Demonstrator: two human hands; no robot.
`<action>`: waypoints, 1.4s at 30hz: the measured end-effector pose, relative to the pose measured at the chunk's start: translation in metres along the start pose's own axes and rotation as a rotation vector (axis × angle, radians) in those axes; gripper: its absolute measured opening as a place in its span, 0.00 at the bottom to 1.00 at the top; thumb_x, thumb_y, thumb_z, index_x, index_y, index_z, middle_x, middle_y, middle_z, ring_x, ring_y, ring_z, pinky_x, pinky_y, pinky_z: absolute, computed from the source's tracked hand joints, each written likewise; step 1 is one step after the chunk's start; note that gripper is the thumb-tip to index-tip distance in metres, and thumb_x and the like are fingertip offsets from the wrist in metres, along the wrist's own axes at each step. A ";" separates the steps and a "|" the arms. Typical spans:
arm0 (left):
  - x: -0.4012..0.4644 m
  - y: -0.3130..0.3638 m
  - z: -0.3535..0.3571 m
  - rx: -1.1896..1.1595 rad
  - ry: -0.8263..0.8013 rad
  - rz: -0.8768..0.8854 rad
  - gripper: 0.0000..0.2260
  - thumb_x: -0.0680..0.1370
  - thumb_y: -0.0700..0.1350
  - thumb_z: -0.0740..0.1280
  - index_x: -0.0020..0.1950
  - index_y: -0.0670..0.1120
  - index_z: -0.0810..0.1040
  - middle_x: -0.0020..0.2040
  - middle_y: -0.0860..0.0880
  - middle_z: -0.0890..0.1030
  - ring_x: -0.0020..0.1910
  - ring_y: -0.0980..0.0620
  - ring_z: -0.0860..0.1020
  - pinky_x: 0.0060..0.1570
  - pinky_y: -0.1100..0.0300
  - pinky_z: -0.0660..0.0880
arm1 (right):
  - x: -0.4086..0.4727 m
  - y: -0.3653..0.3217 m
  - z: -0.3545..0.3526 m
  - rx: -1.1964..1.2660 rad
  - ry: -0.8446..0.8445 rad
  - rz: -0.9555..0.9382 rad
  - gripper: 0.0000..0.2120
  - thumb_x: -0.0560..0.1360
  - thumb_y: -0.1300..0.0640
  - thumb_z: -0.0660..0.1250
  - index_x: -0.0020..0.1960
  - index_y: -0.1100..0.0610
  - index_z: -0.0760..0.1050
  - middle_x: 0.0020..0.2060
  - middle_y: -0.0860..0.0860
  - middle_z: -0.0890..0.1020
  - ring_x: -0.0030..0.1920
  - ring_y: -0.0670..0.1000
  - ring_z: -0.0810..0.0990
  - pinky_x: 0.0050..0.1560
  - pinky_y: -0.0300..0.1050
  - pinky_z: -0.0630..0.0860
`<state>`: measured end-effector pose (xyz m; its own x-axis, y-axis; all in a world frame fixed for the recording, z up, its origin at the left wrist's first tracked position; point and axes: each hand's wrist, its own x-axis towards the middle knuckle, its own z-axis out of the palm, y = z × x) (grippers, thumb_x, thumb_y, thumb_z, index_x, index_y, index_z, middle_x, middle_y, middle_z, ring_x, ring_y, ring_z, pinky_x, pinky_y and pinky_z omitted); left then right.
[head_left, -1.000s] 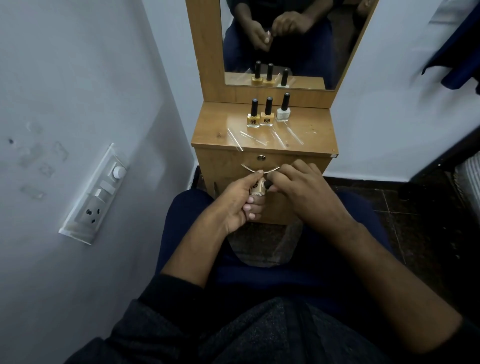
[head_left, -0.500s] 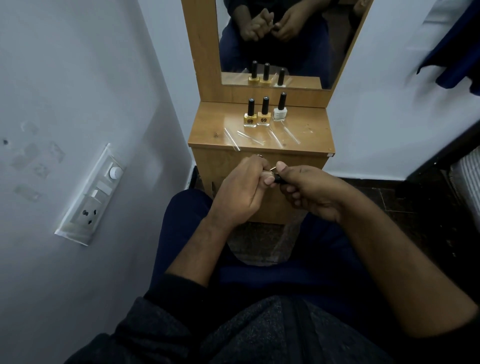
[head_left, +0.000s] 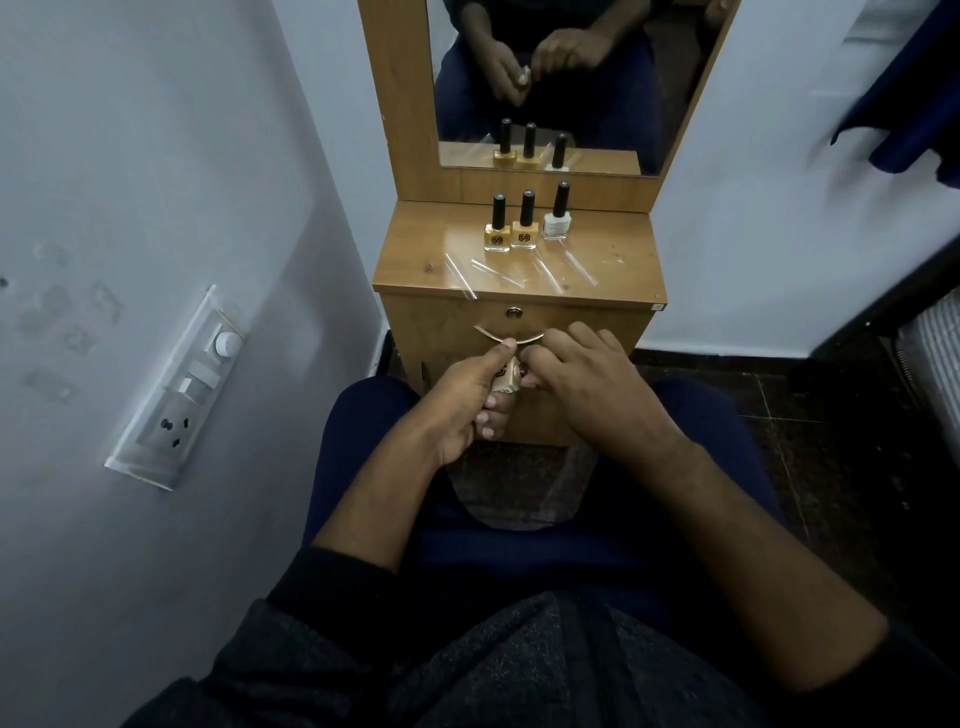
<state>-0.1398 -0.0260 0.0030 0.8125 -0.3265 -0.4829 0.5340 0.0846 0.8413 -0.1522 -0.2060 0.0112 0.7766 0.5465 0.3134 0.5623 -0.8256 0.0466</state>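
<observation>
The beige nail polish bottle (head_left: 503, 383) is held above the lap, in front of the drawer (head_left: 582, 317), tilted with its neck end toward the right hand (head_left: 597, 395). The left hand (head_left: 460, 408) has its thumb and curled fingers (head_left: 491, 415) clamped round the glass body. The right hand's fingers (head_left: 540, 353) close over the cap (itself hidden beneath them), seemingly pinching it for a twist.
</observation>
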 end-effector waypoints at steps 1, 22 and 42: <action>0.001 0.000 0.000 -0.022 -0.006 -0.015 0.20 0.84 0.61 0.60 0.41 0.47 0.75 0.25 0.53 0.63 0.20 0.57 0.59 0.24 0.64 0.58 | -0.001 0.000 0.002 -0.003 0.012 -0.004 0.06 0.80 0.56 0.68 0.57 0.54 0.78 0.49 0.51 0.78 0.48 0.52 0.71 0.45 0.46 0.62; 0.003 -0.005 0.011 0.260 0.109 0.301 0.17 0.87 0.58 0.55 0.55 0.47 0.74 0.31 0.54 0.70 0.29 0.58 0.68 0.32 0.62 0.66 | 0.005 -0.008 -0.014 0.823 0.004 0.573 0.04 0.82 0.58 0.67 0.54 0.53 0.80 0.45 0.45 0.82 0.47 0.43 0.79 0.45 0.40 0.74; 0.000 -0.004 0.012 0.346 0.139 0.351 0.24 0.86 0.58 0.56 0.62 0.37 0.71 0.33 0.53 0.71 0.31 0.58 0.69 0.33 0.62 0.68 | 0.002 0.001 -0.008 0.823 -0.064 0.704 0.14 0.83 0.42 0.62 0.43 0.47 0.76 0.36 0.50 0.81 0.39 0.50 0.79 0.38 0.46 0.72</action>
<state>-0.1443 -0.0375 0.0025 0.9650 -0.2044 -0.1645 0.1335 -0.1574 0.9785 -0.1524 -0.2070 0.0199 0.9994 0.0132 -0.0304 -0.0156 -0.6226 -0.7824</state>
